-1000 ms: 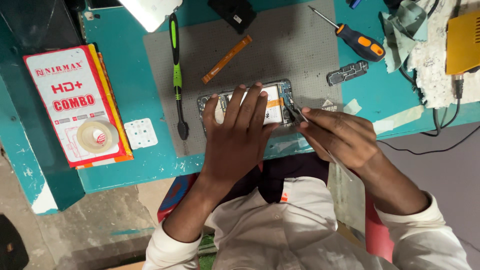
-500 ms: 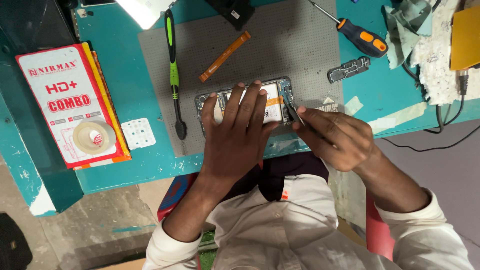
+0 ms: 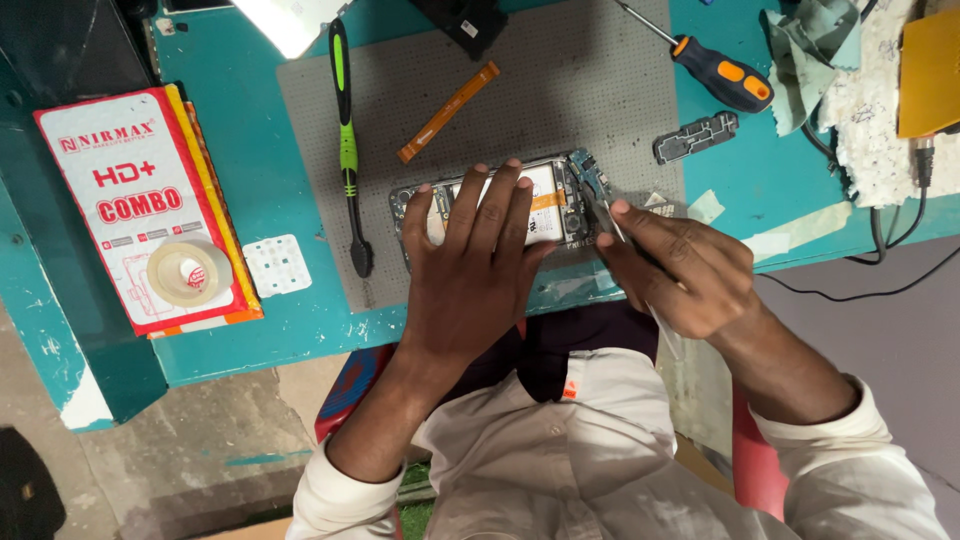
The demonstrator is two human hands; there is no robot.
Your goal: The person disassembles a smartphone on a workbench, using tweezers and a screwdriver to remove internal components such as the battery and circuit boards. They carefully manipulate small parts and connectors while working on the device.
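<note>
Little has moved: left hand (image 3: 478, 268) flat on phone (image 3: 500, 205), right hand (image 3: 680, 268) pinching tweezers (image 3: 603, 212).

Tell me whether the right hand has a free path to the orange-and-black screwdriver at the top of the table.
Probably yes. The right hand sits below the orange-and-black screwdriver, with only a small grey metal part lying flat between them. But that hand holds a thin metal tool.

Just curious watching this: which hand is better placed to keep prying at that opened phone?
Probably the right hand: it holds the tweezers at the phone's edge, while the left hand lies flat on it.
</note>
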